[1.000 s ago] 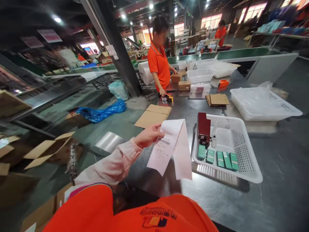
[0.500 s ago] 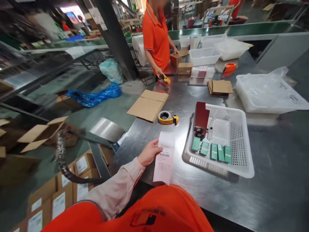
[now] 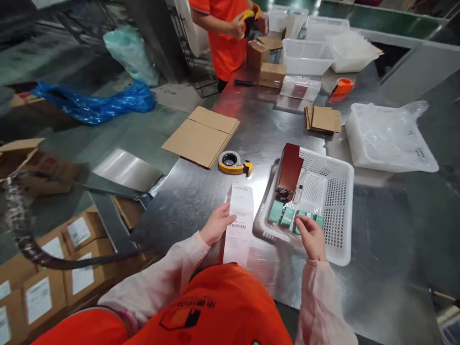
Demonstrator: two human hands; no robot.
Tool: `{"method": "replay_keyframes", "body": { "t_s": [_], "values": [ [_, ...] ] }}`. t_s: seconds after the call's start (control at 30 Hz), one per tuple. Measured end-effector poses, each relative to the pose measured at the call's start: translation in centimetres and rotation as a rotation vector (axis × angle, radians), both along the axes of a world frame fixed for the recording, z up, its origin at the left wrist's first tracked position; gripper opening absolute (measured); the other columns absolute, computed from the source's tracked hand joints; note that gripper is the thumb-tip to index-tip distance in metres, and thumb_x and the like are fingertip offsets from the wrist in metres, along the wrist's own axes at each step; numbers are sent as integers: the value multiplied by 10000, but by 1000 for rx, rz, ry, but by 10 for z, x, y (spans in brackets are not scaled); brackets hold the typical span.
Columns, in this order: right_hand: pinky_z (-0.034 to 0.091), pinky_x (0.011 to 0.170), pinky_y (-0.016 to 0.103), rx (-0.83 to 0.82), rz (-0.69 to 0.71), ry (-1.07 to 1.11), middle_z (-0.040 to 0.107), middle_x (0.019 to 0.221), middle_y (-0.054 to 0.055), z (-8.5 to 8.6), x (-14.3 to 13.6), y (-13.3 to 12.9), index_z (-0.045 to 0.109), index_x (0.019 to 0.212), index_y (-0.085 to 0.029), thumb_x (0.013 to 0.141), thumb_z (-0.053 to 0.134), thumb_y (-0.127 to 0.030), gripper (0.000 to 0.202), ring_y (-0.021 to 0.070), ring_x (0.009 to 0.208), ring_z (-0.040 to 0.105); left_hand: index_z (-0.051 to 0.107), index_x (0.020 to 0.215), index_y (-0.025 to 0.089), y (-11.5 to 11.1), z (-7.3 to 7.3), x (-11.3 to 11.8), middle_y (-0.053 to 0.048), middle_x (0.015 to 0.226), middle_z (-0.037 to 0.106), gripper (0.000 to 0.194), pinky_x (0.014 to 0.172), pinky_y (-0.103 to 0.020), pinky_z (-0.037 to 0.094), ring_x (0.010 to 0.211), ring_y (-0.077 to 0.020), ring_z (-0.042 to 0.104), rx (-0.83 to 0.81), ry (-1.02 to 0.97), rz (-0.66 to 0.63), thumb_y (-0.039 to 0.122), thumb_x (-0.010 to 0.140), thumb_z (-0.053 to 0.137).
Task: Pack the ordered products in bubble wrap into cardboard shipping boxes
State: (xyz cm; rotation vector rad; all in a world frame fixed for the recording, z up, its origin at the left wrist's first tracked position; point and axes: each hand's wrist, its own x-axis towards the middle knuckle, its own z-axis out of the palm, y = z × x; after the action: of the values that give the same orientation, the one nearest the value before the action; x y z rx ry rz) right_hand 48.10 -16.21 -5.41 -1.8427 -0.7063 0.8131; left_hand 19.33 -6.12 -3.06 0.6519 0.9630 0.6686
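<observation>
My left hand (image 3: pixel 217 224) is closed on the left edge of a long printed paper slip (image 3: pixel 240 242) with a barcode, held over the steel table. My right hand (image 3: pixel 312 235) reaches over the near rim of a white perforated plastic basket (image 3: pixel 343 215). Its fingertips are pinched together at the small green boxes (image 3: pixel 287 217) inside; whether they grip one is hidden. A dark red box (image 3: pixel 289 167) leans at the basket's left side, with a small clear bottle-like item (image 3: pixel 298 191) beside it.
A yellow tape dispenser (image 3: pixel 235 165) and flattened cardboard (image 3: pixel 203 134) lie beyond the slip. White bins (image 3: pixel 388 143) and small cartons (image 3: pixel 272 75) stand farther back. Across the table a co-worker (image 3: pixel 224 38) holds another tape dispenser. Labelled cartons (image 3: pixel 38 297) sit at lower left.
My right hand has come into view and moved over the basket to the green boxes. The left still holds the slip. The co-worker has raised a tape dispenser. My view has tilted down.
</observation>
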Motion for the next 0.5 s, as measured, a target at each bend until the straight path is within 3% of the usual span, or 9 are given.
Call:
{"method": "replay_keyframes", "body": {
  "t_s": [0.07,0.17,0.27,0.4,0.5],
  "values": [
    [551,801,428,-18,-5,-22,751,838,96,-21,-8,15,730,837,-181,600,734,-644,520,248,780,690,635,1217,121,2,-3,1,-74,824,766,705,715,-340,551,748,-248,722,-21,-11,12,219,552,850],
    [539,792,409,-109,-2,-132,746,824,106,-43,1,37,720,841,-165,655,665,-584,461,249,769,689,630,1232,118,4,-7,-2,-77,827,766,719,710,-335,551,755,-251,722,-42,-4,42,205,552,848],
    [523,793,371,-272,-77,-339,745,894,122,-55,27,63,715,936,-143,700,625,-436,386,238,786,683,632,1236,119,6,-10,-7,-80,830,766,719,712,-342,552,761,-258,722,-53,-11,61,217,558,852],
    [503,816,369,-386,-149,-462,714,1081,180,-68,55,96,649,1161,-92,653,675,-328,561,255,879,674,631,1236,124,9,-12,-14,-87,841,767,721,721,-356,552,784,-272,724,-69,-17,64,211,558,861],
    [492,796,402,-417,-115,-498,723,1002,210,-81,62,110,660,1129,-50,627,703,-312,568,294,864,668,629,1241,122,12,-10,-18,-99,867,768,724,730,-360,549,808,-282,724,-72,-16,78,209,561,863]
  ]
}}
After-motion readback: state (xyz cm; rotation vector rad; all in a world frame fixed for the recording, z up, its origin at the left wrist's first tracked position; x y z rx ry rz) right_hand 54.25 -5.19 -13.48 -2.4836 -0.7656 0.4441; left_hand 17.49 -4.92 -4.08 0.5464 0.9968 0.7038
